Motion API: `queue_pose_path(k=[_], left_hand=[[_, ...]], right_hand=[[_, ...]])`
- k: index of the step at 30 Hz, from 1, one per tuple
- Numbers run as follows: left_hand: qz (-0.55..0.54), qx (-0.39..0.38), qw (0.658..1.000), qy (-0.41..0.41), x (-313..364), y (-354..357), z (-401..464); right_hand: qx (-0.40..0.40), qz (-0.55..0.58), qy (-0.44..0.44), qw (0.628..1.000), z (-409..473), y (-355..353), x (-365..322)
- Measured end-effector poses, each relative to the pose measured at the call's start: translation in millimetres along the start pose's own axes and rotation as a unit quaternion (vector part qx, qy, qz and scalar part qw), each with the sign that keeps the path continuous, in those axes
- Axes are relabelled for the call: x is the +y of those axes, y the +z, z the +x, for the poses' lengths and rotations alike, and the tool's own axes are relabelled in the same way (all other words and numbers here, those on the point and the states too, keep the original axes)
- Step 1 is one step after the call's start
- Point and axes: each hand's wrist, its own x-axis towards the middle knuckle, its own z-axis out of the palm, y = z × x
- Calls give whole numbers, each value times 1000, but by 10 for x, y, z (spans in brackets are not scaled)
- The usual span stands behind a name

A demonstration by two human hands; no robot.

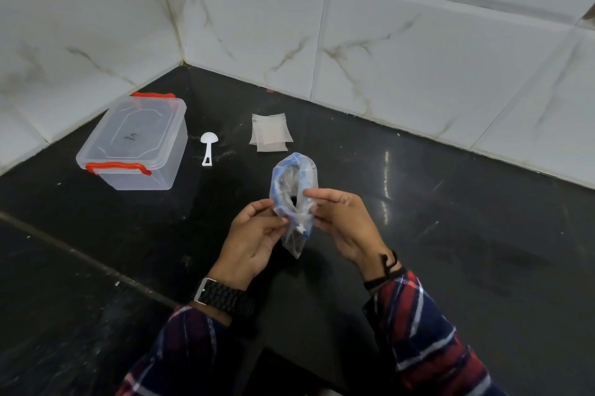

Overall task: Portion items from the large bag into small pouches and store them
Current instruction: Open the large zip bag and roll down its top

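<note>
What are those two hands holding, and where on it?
A clear plastic bag with a blue zip rim. The left hand and right hand each pinch a side of its open mouth.

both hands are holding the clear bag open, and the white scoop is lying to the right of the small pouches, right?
Not quite. In the head view the white scoop lies left of the small pouches, between them and the lidded box. Left hand and right hand do hold the clear bag.
</note>
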Motion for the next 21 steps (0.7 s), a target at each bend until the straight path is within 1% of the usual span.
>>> queue_pose_path(k=[2, 5, 6, 8, 9, 10, 11, 13, 16, 18, 21], left_hand=[[-66, -21, 997, -33, -1, 2, 9], [-110, -48, 991, -53, 3, 36, -8], [-135, -45, 988, -57, 2, 44, -11], [-220, -17, 973, -65, 8, 30, 5], [-245, 2, 967, -62, 15, 10, 23], [-247, 22, 967, -59, 27, -15, 40], [-229, 36, 971, -54, 45, -28, 41], [-171, 44, 983, -43, 70, -18, 4], [-61, 27, 998, -8, 52, 45, -55], [13, 16, 999, 31, 8, 76, -68], [99, 23, 991, 83, -66, 82, -79]], right_hand=[[0, 78, 34, 996, -5, 10, -6], [5, 152, 71, 986, 14, 17, 18], [6, 177, 81, 981, 21, 19, 21], [10, 232, 92, 968, 48, -8, 9], [15, 254, 93, 963, 67, -42, -2], [20, 261, 89, 961, 84, -83, -14], [25, 250, 81, 964, 97, -119, -28], [26, 186, 62, 980, 91, -135, -41], [32, 82, 35, 996, 66, -55, 6], [40, 35, 14, 998, 64, -15, 55], [24, -17, -6, 1000, 63, 9, 103]])
